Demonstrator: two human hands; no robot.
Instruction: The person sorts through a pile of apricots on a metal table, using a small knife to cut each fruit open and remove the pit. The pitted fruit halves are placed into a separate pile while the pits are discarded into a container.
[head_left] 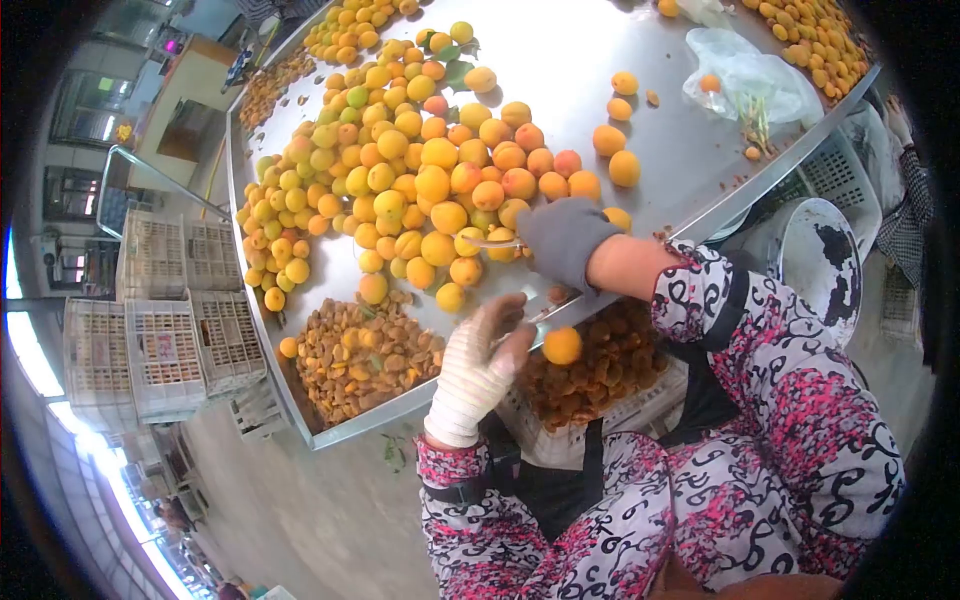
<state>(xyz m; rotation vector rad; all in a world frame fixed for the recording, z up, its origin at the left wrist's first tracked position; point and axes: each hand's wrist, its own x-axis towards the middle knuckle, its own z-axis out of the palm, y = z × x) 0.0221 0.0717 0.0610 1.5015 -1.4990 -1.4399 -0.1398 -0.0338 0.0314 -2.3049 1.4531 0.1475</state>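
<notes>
My left hand (480, 362), in a white wrapped glove with bare fingertips, is over the table's front edge. Its fingers are spread and curved, with nothing between them. A whole-looking orange apricot (562, 346) appears just right of these fingertips, over a white crate (640, 412) full of darker apricot pieces (600, 375). My right hand, in a grey glove (568, 240), is closed around a small knife (490, 243), whose thin blade points left across the nearest fruit. A big heap of yellow-orange apricots (430, 185) spreads over the metal table (560, 60).
Brown pits (360, 365) are piled in the table's near left corner. A clear plastic bag (745, 75) lies at the right, near more apricots (815, 45). Stacked plastic crates (160, 340) stand left of the table; a worn white basin (820, 270) stands at the right.
</notes>
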